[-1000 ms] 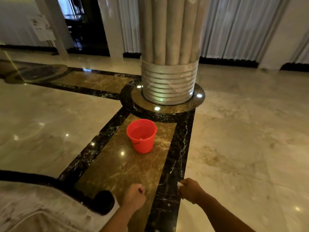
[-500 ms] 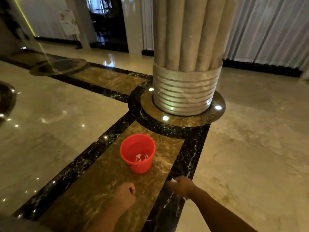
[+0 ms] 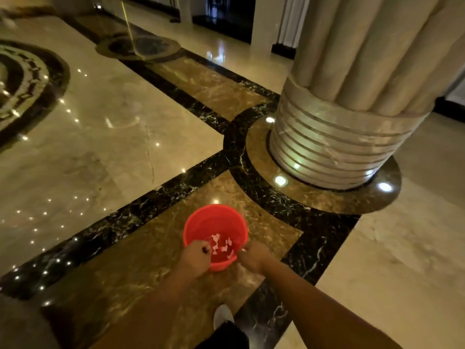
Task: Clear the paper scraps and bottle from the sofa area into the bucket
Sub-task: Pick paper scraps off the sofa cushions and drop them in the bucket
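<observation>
A red bucket (image 3: 216, 222) stands on the brown marble strip of the floor, with several white paper scraps (image 3: 223, 247) lying in its bottom. My left hand (image 3: 195, 258) is a closed fist at the bucket's near left rim, and nothing shows in it. My right hand (image 3: 253, 256) is closed at the near right rim, pinching what looks like a small pale paper scrap at its fingertips. No bottle is in view.
A thick fluted marble pillar (image 3: 339, 137) rises just behind and to the right of the bucket, ringed by floor lights. My pale shoe (image 3: 222, 317) is right below the bucket. A grey soft edge (image 3: 17, 326) fills the bottom left corner. Glossy floor stretches left.
I have walked up to the bucket, and both closed hands have moved forward from well short of it to its near rim. The scraps inside have come into view.
</observation>
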A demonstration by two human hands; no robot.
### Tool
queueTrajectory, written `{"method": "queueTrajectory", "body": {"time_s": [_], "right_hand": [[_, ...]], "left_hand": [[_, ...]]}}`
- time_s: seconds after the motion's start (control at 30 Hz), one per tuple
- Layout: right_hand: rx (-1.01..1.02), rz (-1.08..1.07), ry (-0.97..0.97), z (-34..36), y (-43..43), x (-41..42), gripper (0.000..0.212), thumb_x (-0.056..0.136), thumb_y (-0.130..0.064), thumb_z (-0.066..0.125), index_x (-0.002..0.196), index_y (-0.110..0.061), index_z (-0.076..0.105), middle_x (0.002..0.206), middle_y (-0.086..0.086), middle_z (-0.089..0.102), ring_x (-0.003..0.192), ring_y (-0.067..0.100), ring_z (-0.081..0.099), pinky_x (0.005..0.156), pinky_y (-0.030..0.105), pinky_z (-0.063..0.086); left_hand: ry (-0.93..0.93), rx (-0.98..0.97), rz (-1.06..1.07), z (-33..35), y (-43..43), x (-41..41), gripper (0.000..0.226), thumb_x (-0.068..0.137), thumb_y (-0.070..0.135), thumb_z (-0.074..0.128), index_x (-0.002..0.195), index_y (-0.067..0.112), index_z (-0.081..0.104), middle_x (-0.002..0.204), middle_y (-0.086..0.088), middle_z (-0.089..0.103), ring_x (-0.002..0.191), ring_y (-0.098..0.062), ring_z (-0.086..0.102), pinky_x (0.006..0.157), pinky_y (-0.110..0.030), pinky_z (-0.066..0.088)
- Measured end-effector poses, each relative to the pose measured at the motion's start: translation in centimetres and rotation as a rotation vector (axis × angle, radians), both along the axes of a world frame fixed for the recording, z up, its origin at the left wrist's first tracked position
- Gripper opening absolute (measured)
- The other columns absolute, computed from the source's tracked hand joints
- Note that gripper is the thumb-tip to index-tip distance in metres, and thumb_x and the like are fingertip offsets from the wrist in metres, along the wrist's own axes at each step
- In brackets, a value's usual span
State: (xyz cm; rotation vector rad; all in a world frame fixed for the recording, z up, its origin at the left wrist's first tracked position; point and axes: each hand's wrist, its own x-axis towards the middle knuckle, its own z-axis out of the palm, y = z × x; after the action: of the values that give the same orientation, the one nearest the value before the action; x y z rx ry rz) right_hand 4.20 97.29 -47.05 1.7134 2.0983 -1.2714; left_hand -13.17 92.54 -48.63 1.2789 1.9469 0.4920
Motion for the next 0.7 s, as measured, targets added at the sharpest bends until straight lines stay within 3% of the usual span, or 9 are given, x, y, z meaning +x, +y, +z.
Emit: {"method": "queueTrajectory", "body": {"time_s": [0.1,0.23,0.37,0.47,0.57,0.7], "right_hand": [[0.010,-0.029,-0.006,0.2,5.4,-0.5,0.033,0.097,-0.030,0.045,0.086,-0.006,0.065,0.091,0.013,0.066,0.098,0.032,0.066,0.076,0.034,0.050],[-0.012,-0.017,0.011,0.4,12.0,-1.9,0.040,0.098,-0.038,0.043,0.101,-0.005,0.067,0.103,0.018,0.070,0.099,0.034,0.065,0.086,0.037,0.051],[-0.047,-0.037,0.074,-1.4,18.4,-4.8,0.055,0.097,-0.050,0.041,0.120,-0.004,0.060,0.121,0.022,0.064,0.115,0.036,0.058,0.099,0.039,0.045],[-0.057,-0.017,0.081,-3.1,22.5,-6.3,0.065,0.096,-0.055,0.036,0.137,-0.006,0.047,0.136,0.024,0.052,0.126,0.038,0.050,0.107,0.045,0.040],[-0.122,0.061,0.065,-4.4,26.1,-6.6,0.062,0.098,-0.049,0.038,0.143,-0.006,0.039,0.145,0.022,0.045,0.131,0.036,0.045,0.108,0.040,0.038],[-0.171,0.251,0.013,-4.4,29.9,-6.5,0.053,0.102,-0.041,0.034,0.132,-0.001,0.052,0.134,0.024,0.056,0.123,0.036,0.053,0.103,0.040,0.041]], "left_hand": [[0.001,-0.023,0.034,0.3,5.3,0.0,0.034,0.082,-0.004,0.048,0.058,0.019,0.050,0.089,-0.024,0.069,0.085,-0.030,0.063,0.075,-0.034,0.043],[-0.009,-0.076,0.141,0.3,11.1,-0.2,0.036,0.082,-0.001,0.049,0.053,0.019,0.043,0.088,-0.024,0.069,0.089,-0.037,0.063,0.076,-0.037,0.045],[-0.077,-0.110,0.268,0.0,16.4,-1.3,0.010,0.081,0.004,0.057,0.088,0.011,0.062,0.098,-0.015,0.068,0.096,-0.029,0.063,0.086,-0.039,0.049],[-0.097,-0.166,0.300,-0.4,18.7,-2.6,0.026,0.078,0.015,0.065,0.104,0.013,0.066,0.096,-0.005,0.069,0.093,-0.024,0.066,0.081,-0.037,0.053],[-0.086,-0.252,0.400,-0.7,19.8,-3.9,0.046,0.073,0.031,0.061,0.115,0.014,0.065,0.109,-0.013,0.070,0.102,-0.030,0.065,0.090,-0.042,0.053],[-0.147,-0.327,0.621,-0.4,19.9,-4.8,0.038,0.084,0.022,0.063,0.119,0.006,0.062,0.122,-0.015,0.064,0.111,-0.031,0.061,0.097,-0.040,0.049]]}}
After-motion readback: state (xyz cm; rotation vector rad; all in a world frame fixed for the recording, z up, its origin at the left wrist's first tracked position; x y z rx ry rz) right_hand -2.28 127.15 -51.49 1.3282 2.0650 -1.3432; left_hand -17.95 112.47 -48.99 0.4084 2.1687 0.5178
